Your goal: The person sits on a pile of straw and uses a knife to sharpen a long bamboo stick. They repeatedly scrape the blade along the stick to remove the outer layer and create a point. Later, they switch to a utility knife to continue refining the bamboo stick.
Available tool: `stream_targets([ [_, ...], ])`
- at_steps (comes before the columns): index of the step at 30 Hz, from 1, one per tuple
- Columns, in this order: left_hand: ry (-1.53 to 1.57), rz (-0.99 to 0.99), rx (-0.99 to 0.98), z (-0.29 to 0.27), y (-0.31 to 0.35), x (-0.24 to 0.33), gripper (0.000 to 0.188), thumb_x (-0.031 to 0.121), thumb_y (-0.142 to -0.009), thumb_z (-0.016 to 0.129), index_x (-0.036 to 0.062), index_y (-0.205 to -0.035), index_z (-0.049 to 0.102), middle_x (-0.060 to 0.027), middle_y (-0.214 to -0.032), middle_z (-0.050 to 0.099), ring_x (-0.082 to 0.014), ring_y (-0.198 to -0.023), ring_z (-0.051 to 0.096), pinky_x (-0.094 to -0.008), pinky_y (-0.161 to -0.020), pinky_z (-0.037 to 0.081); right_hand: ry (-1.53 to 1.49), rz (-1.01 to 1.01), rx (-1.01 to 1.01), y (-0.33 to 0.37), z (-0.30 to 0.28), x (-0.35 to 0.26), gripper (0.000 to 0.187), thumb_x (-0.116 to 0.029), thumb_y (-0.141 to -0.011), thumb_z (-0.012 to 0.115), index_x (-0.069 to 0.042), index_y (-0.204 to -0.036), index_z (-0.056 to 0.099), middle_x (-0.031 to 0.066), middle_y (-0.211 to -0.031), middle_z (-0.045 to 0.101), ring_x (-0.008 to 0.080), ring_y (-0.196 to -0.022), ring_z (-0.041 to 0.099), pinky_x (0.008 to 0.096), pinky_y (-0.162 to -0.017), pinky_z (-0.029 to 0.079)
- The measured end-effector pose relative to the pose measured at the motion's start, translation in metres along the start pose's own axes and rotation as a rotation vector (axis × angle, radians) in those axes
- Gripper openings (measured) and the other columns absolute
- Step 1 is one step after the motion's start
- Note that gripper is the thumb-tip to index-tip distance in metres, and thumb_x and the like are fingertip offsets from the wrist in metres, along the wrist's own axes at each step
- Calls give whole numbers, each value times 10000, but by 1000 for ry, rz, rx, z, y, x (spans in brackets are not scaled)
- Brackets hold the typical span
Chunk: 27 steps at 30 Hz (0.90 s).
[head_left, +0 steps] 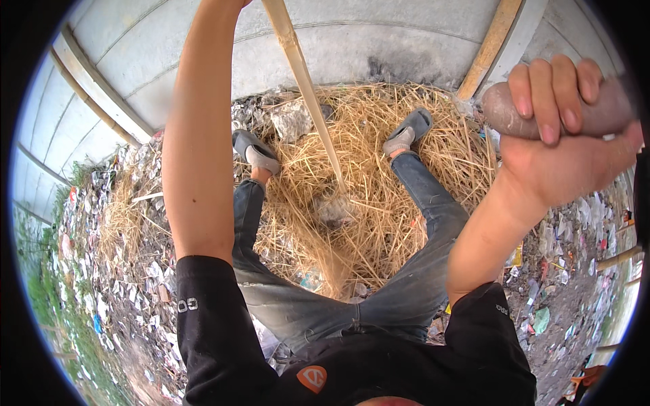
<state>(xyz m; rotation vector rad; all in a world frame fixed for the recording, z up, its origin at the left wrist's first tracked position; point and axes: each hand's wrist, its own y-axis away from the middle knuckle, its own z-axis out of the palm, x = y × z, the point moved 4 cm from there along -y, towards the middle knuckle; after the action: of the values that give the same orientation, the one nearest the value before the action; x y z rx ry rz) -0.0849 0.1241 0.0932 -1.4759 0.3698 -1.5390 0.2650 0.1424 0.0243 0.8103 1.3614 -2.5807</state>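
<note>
High at the right, my right hand (555,135) is closed round a thick grey-brown cylinder with a rounded end (502,111). Its kind does not show, and its far end is blurred near the rim. My left arm (200,135) reaches straight up. Only a sliver of that hand shows at the top edge, so its fingers are hidden. Close beside it a pale bamboo pole (305,74) slants down from the top edge. The pole's lower end meets dry straw (379,216) between my feet, near a greyish lump (335,211) partly covered by straw.
Grey sandals (408,130) are on my spread feet. A concrete panel wall (379,51) stands ahead, with bamboo poles (489,51) against its posts. A pale rock (291,122) lies near my left foot. Scattered plastic litter (135,298) covers ground at both sides; greenery (44,271) grows far left.
</note>
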Motion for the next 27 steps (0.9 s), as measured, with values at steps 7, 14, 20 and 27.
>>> stream_targets([
  [7,-37,-84,-58,19,4,-7,400,382,-1040,368,199,-686,334,47,-542,260,-103,-414,236,-285,-387,196,162,1532,201,228,-58,153,579,-636,-1007,457,-97,-797,463,-50,-527,360,85,-397,372,298,-415,401],
  [14,181,-243,-114,11,3,-16,398,388,-1037,367,207,-684,332,52,-532,251,-100,-404,231,-287,-382,180,-261,647,122,78,-49,43,607,-696,-990,395,-124,-820,502,-49,-523,403,98,-336,369,301,-341,378],
  [20,129,-223,-82,31,-2,-27,399,383,-1040,366,206,-684,328,56,-535,252,-97,-408,229,-285,-386,179,-248,152,6,47,-28,-9,662,-750,-940,376,-112,-823,513,-11,-535,434,135,-405,430,325,-493,436],
  [27,-63,-51,66,-4,4,-12,389,378,-1048,347,212,-697,331,68,-539,251,-92,-413,228,-276,-388,181,-386,1560,565,243,-71,163,542,-634,-974,521,-140,-759,460,-62,-524,390,76,-391,352,283,-399,344],
])
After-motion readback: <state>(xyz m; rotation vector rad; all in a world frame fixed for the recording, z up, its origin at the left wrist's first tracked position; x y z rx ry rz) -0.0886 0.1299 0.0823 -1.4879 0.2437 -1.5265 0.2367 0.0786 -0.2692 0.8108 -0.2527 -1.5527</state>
